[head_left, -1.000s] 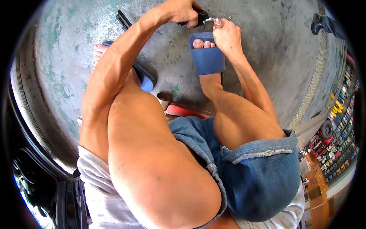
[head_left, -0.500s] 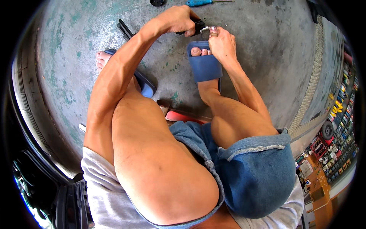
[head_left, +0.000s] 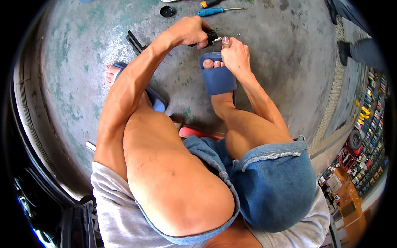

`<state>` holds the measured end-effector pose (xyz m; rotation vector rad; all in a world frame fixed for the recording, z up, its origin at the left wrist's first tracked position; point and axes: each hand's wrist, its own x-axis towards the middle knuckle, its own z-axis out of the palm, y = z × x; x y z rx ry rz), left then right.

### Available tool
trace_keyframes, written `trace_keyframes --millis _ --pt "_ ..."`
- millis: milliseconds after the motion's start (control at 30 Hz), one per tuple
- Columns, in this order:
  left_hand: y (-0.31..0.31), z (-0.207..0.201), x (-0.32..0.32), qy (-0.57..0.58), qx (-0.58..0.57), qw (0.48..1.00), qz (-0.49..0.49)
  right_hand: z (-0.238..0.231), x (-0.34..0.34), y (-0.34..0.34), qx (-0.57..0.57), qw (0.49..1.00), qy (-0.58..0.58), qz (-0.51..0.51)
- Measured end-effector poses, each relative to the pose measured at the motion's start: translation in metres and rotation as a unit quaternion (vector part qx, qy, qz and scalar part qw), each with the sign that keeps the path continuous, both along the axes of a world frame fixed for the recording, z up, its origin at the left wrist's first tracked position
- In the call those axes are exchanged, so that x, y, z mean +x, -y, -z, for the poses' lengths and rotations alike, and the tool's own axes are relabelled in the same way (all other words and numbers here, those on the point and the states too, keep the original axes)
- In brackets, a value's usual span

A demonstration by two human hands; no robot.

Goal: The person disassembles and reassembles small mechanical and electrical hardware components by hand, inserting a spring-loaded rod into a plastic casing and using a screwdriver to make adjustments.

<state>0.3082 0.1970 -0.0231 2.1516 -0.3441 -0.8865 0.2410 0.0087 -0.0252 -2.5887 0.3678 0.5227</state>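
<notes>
My left hand (head_left: 188, 32) is closed around a black part (head_left: 212, 37) whose kind I cannot make out, held just beyond the toes of my right foot. A small silver metal fitting (head_left: 218, 40) projects from the part's right end. My right hand (head_left: 236, 54) is closed beside it, with the thumb and curled fingers at the fitting. The fingers hide much of this piece. Below the hands is a blue slide sandal (head_left: 219, 81) on my right foot.
On the concrete floor lie a blue-handled screwdriver (head_left: 210, 12), an orange-and-black handle (head_left: 210, 3), a round black cap (head_left: 166, 11), a long black piece (head_left: 134, 42) and a tiny metal bit (head_left: 238, 34). Another person's leg (head_left: 364, 51) is at right. Something red (head_left: 196, 132) lies beneath me.
The view has shifted, so the floor and hands sit slightly lower and further left. Another person's legs and the orange-and-black handle have come into view. Both hands keep their hold.
</notes>
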Motion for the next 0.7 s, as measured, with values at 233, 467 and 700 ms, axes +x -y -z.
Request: trace_keyframes --millis 233,467,700 --pt "0.001 -0.006 -0.006 0.017 0.007 1.0 0.005 -0.009 0.0 -0.001 0.017 0.998 -0.06 0.022" --pt "0.001 0.0 -0.007 0.013 -0.002 1.0 0.0 -0.016 -0.002 -0.003 0.005 0.999 -0.047 0.018" --pt "-0.001 0.002 -0.005 0.004 -0.008 1.0 -0.011 -0.011 0.0 -0.003 0.02 0.998 -0.05 0.022"
